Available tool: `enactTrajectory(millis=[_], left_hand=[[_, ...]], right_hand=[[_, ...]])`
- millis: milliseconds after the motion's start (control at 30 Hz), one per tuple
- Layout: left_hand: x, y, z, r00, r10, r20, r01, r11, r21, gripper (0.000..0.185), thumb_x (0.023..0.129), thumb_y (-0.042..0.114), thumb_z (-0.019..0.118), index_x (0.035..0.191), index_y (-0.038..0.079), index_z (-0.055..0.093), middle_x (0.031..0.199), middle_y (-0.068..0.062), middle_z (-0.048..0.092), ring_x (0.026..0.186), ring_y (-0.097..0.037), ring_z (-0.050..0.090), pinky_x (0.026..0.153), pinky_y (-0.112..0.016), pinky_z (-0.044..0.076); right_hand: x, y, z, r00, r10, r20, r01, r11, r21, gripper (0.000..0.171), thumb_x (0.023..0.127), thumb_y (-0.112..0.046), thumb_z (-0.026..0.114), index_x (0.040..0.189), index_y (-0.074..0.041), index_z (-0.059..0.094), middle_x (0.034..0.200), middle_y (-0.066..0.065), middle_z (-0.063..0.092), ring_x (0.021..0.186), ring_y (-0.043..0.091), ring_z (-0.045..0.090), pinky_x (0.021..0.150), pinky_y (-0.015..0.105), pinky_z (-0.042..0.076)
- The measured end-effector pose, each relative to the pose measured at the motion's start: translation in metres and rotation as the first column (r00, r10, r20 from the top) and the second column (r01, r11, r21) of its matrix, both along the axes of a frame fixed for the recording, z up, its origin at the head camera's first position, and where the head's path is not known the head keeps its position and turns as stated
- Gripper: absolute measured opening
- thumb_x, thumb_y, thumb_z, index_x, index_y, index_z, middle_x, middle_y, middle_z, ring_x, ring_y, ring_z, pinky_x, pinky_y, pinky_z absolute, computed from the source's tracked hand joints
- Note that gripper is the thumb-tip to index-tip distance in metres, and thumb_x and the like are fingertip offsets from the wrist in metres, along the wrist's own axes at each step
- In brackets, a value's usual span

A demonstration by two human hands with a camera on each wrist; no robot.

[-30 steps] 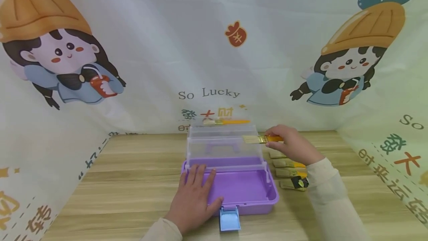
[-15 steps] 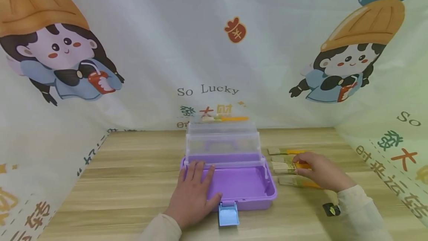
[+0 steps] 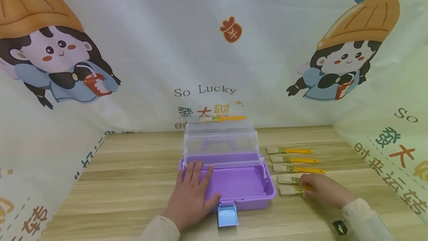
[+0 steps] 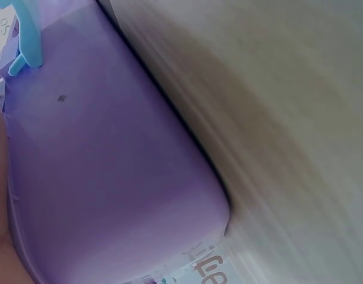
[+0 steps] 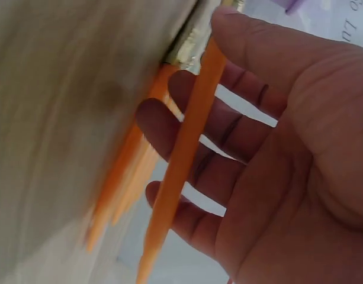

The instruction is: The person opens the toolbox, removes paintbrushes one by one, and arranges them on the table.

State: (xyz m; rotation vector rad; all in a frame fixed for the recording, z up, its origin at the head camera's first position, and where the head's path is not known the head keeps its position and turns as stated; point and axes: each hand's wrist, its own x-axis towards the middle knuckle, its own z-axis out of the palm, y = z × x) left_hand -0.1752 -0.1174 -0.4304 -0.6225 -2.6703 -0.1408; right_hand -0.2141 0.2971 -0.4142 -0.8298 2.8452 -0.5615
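Note:
My left hand point(image 3: 193, 198) rests with spread fingers on the front left of an open purple box point(image 3: 239, 204). The left wrist view shows the box's purple side point(image 4: 116, 154). My right hand point(image 3: 329, 190) pinches a flat paintbrush point(image 3: 289, 190) by its orange handle point(image 5: 190, 133), between thumb and fingers. This brush is at the near end of a row of similar paintbrushes point(image 3: 299, 169) right of the box, bristles to the left. Whether it touches the table, I cannot tell. My fingers partly hide the neighbouring brush point(image 3: 287, 179).
Another paintbrush point(image 3: 223, 118) lies atop the raised clear trays point(image 3: 220, 146) at the back of the box. A light blue latch point(image 3: 228, 217) hangs at the box front. A printed cloth point(image 3: 150, 66) walls the wooden table point(image 3: 123, 181).
My right hand has carried a brush from beside the clear trays, over the row, down to the row's near end. The left hand stays on the box.

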Motion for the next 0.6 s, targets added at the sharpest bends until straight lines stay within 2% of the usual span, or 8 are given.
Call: enactTrajectory(millis=[400,600], left_hand=[[-0.0001,0.0005,0.0003,1.000,0.001,0.009,-0.001,1.000,0.001,0.077,0.094,0.063,0.044,0.150,0.011,0.044,0.146,-0.020,0.037,0.139,-0.041,0.030,0.111,-0.062,0.023],[0.0001,0.0007,-0.0001,1.000,-0.002,-0.005,0.002,1.000,0.010,0.076,0.094,0.062,0.046,0.149,0.010,0.045,0.145,-0.020,0.039,0.138,-0.042,0.031,0.111,-0.063,0.024]], right_hand=[[0.0036,0.0037,-0.0035,0.998,-0.026,0.059,0.025,1.000,0.016,0.017,0.088,-0.016,0.074,0.095,-0.013,0.059,0.084,-0.009,0.057,0.074,0.006,0.051,0.065,0.032,0.048],[0.0027,0.0041,-0.0080,0.999,-0.021,0.038,0.020,1.000,0.013,0.018,0.086,-0.015,0.075,0.094,-0.013,0.058,0.082,-0.009,0.055,0.072,0.005,0.049,0.063,0.031,0.047]])
